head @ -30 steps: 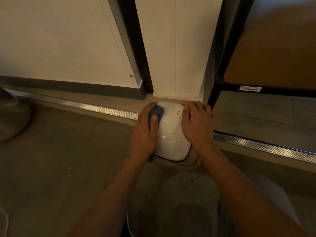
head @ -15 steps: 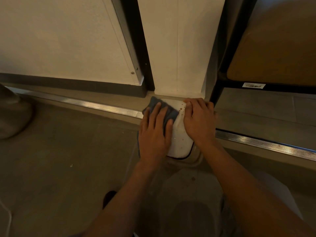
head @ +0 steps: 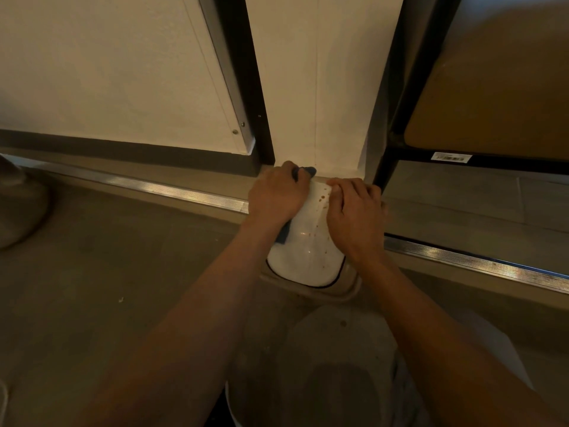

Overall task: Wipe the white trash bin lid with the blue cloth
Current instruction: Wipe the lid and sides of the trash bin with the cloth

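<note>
Floor (head: 117,272): carries the bin, which stands at 12 o'clock from the person, tucked against the white wall panel (head: 320,87) with a black shelf frame (head: 391,167) at its 3 o'clock side.
White trash bin lid (head: 304,251): lies closed on the bin just ahead of the person's knees, rounded near edge toward them; brown specks dot its right half, so the wiping looks unfinished.
Right hand (head: 354,217): fingers curl over the lid's far right edge, judged as a brace so the lid stays put under the rubbing.
Left hand (head: 275,197): clenched around the blue cloth, pressing it onto the lid's far left corner, likely working the rim by the wall.
Blue cloth (head: 308,171): bunched under the left hand; only a tip at 12 o'clock and a strip at 6 o'clock show.
Hidden: the bin body, the lid's far edge and hinge, and most of the cloth; light is dim, so faint stains are hard to judge.
</note>
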`<action>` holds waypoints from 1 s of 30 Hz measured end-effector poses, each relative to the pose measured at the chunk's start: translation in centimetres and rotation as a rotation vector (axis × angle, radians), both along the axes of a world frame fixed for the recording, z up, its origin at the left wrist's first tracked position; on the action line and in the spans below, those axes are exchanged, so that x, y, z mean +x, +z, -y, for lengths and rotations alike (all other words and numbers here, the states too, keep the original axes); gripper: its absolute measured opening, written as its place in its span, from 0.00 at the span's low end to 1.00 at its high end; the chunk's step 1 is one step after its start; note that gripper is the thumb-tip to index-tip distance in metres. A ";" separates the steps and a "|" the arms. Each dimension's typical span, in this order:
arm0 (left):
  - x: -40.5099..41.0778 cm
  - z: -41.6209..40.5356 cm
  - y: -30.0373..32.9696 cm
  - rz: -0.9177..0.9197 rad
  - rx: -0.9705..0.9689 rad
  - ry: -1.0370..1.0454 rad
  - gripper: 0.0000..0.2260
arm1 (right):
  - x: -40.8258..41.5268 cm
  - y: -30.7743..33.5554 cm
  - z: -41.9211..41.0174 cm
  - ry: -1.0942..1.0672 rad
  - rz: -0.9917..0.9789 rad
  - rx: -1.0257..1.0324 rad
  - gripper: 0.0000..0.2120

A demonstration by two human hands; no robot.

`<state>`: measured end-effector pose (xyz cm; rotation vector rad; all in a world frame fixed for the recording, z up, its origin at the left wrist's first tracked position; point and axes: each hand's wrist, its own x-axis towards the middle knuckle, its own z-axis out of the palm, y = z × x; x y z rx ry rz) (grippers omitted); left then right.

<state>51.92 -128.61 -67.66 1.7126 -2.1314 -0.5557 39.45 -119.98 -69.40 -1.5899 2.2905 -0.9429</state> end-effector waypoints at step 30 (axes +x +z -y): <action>0.8 -1.4 0.4 -0.050 -0.113 -0.276 0.20 | 0.0 0.3 -0.2 0.005 -0.014 0.002 0.27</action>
